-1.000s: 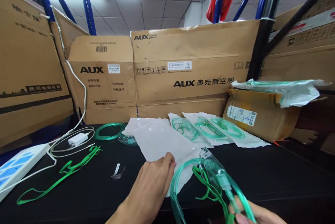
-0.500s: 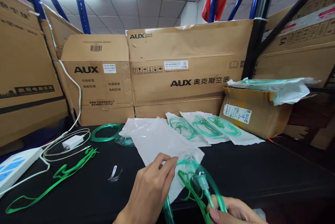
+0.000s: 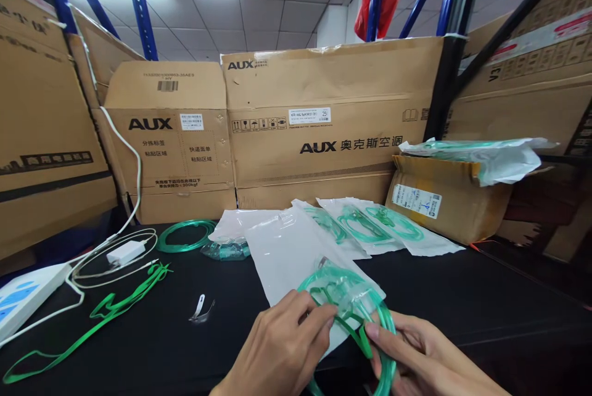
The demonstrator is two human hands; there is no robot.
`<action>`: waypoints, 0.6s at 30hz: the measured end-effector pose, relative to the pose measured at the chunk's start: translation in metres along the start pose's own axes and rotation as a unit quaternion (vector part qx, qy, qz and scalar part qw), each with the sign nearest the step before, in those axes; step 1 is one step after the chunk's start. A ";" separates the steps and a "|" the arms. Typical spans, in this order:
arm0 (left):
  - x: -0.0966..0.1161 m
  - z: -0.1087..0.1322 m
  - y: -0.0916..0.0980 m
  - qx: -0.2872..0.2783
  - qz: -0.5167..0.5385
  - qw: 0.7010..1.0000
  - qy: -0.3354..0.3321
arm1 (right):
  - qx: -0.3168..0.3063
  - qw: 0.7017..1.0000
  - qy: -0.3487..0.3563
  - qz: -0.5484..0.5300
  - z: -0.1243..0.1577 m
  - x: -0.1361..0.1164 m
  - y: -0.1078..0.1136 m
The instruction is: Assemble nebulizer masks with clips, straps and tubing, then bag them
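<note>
Between my hands is a bundle of coiled green tubing [image 3: 387,353] with clear plastic parts and a green elastic strap [image 3: 358,335]. My right hand [image 3: 428,353] is closed round the coil's right side, its thumb on the strap. My left hand [image 3: 289,337] pinches the bundle's left side; whether strap or tubing is under its fingertips is hidden. A white pouch [image 3: 277,254] lies right behind the bundle, partly covered by it. Whether any of the bundle sits inside the pouch I cannot tell.
Several pouches with green tubing [image 3: 363,223] lie at the back. Left are a tubing coil [image 3: 185,237], a loose green strap [image 3: 115,316], nail clippers [image 3: 200,308], a white cable with an adapter [image 3: 126,253], and a power strip [image 3: 28,291]. A small carton [image 3: 444,211] stands right, large cartons behind.
The tubing is now gathered into a rounder coil in front of the pouch. My left hand has moved right and down towards my right hand. The pouch has shifted right.
</note>
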State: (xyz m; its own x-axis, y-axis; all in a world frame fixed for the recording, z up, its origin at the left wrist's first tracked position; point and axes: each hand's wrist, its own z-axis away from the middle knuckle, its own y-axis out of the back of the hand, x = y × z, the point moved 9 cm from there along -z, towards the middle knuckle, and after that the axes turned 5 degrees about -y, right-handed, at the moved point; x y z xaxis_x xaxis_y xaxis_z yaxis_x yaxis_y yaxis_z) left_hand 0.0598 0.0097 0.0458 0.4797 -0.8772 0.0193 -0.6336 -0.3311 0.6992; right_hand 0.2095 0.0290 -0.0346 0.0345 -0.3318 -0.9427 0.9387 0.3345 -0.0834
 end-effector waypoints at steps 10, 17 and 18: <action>0.000 -0.001 -0.005 -0.012 0.015 1.000 0.016 | 0.046 0.996 0.058 -0.048 0.002 -0.010 -0.004; -0.018 0.003 -0.007 0.024 0.124 0.987 0.103 | 0.027 0.990 0.108 -0.083 -0.008 -0.005 -0.023; -0.021 0.004 -0.006 0.030 0.138 0.983 0.113 | 0.031 0.991 0.103 -0.080 -0.008 -0.004 -0.021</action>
State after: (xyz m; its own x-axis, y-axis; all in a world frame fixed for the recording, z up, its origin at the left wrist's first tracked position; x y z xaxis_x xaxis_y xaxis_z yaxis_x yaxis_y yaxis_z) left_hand 0.0513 0.0287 0.0388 0.4025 -0.8392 0.3657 -0.7900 -0.1166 0.6019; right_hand 0.1866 0.0297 -0.0317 -0.1805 -0.1869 -0.9657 0.9462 0.2351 -0.2224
